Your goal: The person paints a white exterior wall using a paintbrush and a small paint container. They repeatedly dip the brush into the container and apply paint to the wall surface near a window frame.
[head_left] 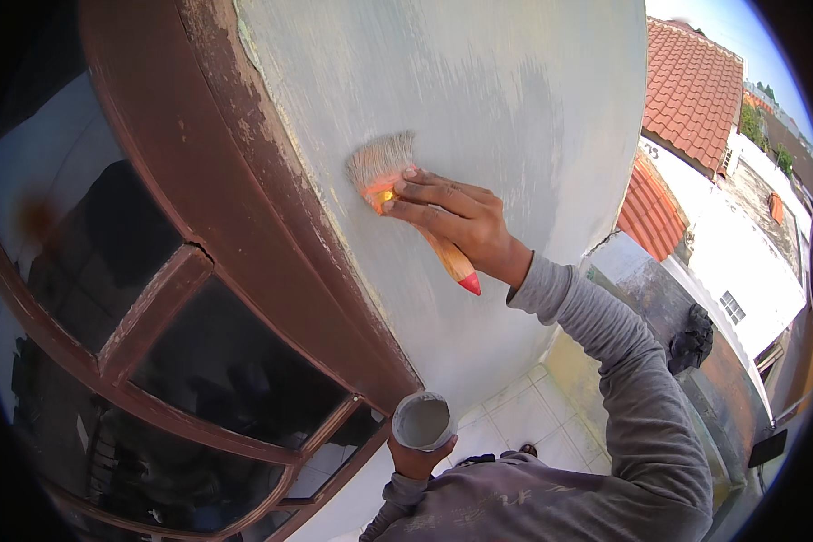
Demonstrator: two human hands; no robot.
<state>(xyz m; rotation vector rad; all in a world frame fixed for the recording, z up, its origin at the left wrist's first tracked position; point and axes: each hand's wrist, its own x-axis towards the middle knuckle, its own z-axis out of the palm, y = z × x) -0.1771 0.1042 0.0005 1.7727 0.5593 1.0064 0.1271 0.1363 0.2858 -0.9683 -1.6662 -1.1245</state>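
My right hand [456, 215] is closed around a wide paintbrush [449, 256], gripping it near the metal band. The brush has a wooden handle with a red tip and grey-coated bristles. Those bristles touch or nearly touch the wall [470, 99], which carries streaky grey paint, darker in some patches. Lower down, in front of my body, my left hand [413, 459] is wrapped around a small round cup [424, 421] containing grey paint. Part of that hand is hidden beneath the cup.
A brown wooden window frame [271, 280] with peeling paint and dark glass panes borders the wall on the left. White floor tiles [524, 411] lie below. To the right, a low wall bears a crumpled black cloth [693, 339], with tiled roofs [691, 86] beyond it.
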